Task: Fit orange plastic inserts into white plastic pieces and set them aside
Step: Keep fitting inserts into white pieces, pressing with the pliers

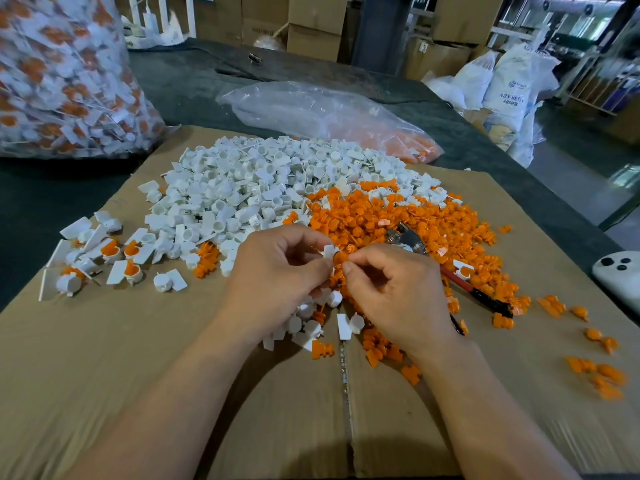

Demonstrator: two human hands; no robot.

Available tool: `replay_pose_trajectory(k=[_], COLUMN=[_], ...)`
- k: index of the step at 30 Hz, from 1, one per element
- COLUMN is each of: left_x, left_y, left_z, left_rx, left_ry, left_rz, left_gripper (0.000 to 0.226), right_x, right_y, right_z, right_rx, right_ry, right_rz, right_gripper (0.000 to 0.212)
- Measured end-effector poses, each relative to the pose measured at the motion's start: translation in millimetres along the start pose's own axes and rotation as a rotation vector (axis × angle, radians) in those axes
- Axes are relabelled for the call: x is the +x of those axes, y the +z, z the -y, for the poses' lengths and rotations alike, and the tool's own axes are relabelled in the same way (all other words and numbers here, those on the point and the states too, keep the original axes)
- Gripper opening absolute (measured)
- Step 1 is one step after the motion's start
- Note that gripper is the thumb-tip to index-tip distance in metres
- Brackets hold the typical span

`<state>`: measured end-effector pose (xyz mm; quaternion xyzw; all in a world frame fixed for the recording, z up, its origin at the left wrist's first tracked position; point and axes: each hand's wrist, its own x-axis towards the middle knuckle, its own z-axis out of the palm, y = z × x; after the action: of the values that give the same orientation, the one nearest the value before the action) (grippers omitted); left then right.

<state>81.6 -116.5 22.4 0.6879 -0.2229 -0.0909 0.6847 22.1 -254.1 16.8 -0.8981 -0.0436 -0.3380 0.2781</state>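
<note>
Left hand [277, 265] fingers pinch a light, stiff white piece [329, 251], right hand [391, 289] fingers pinch the small orange insert [343, 257]; grip by edges.

Stacked cardboard boxes [313, 27], white sacks [512, 84], dark table covering [180, 84], grey floor [568, 181]

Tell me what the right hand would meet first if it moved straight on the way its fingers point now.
Probably the white piece pinched by the left hand: the right hand, pinching an orange insert, points up-left at it. They look almost touching; depth is unclear.
</note>
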Motion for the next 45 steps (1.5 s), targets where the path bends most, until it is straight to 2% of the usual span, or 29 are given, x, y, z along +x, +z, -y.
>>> replay_pose_trajectory(k=[12,17,23,25,29,31,33,45], left_x=[-3,-4,-2,-2,3,3,3,2], left_y=[4,6,5,4,-2,-3,-3,-2], left_z=[2,3,1,-1,-7,-8,-9,-11], left_rx=[0.111,0.133,0.091,0.051,-0.227,-0.292,-0.300,-0.281], left_ry=[0.107,0.131,0.106,0.067,-0.130,-0.172,-0.183,-0.201], left_rz=[-0.023,-0.045,-0.077,-0.086,-0.067,-0.021,0.019,0.025], left_gripper=[0.021,0.021,0.023,0.025,0.027,0.029,0.031,0.033], right_x=[-1,-2,-2,-2,1,2,2,2], right_y=[4,4,6,6,4,3,3,3], right_z=[2,5,3,3,2,1,1,-1], right_rx=[0.079,-0.015,0.088,0.134,0.293,0.354,0.360,0.389], right_ry=[0.184,0.101,0.067,0.058,0.071,0.064,0.017,-0.020], right_rz=[0.040,0.022,0.052,0.048,-0.010,-0.016,-0.004,-0.010], right_gripper=[0.021,0.021,0.021,0.020,0.008,0.030,0.037,0.031])
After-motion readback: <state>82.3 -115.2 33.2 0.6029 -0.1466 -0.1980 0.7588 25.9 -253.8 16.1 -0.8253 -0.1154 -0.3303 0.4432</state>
